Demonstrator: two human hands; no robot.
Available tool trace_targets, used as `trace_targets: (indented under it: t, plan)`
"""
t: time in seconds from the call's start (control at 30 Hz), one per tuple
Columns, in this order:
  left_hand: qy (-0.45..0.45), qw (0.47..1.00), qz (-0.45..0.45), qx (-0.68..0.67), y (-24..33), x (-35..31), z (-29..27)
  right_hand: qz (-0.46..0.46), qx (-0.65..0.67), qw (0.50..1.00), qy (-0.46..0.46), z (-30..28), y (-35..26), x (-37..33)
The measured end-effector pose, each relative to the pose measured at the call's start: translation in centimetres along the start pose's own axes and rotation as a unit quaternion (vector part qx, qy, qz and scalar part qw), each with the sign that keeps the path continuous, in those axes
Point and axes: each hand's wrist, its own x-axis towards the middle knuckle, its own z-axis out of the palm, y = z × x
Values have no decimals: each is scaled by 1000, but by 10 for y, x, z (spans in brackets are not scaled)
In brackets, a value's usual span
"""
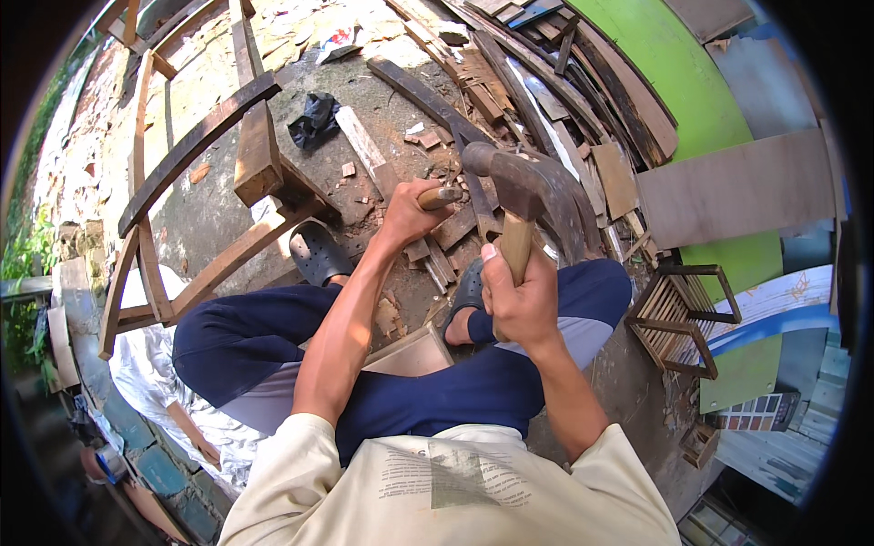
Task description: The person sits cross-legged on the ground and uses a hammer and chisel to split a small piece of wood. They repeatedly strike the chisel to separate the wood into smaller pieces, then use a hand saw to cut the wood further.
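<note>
My right hand [523,300] is wrapped round the wooden handle of a hammer [517,244], thumb along the shaft. The dark metal hammer head [519,189] is raised in front of me, its round face toward the left and its long curved end to the right. To the left, my left hand [410,217] is closed on a tool with a wooden handle [442,197]. The handle's end sticks out past my fingers, near the hammer face but apart from it. Whatever blade or tip this tool has is hidden. Timber pieces [455,226] lie below both hands.
A wooden frame [259,173] stands at the left. Boards and scrap timber [564,82] are piled at the back right. A small slatted rack [678,318] is on the right, a pale wooden box [414,355] between my legs, and a black plastic bag [314,118] farther ahead.
</note>
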Motion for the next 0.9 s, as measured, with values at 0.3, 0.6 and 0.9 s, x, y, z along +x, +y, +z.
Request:
trace_targets:
  t: [0.3, 0.6, 0.9]
  plan:
    - [2, 999, 34, -23, 4, -1, 0, -15, -51, 998, -26, -3, -1, 3]
    - [-2, 999, 13, -40, 2, 2, 2, -105, -30, 994, 3, -2, 11, 2]
    - [7, 998, 4, -56, 5, 6, 3, -86, 37, 996, 3, 0, 30, 3]
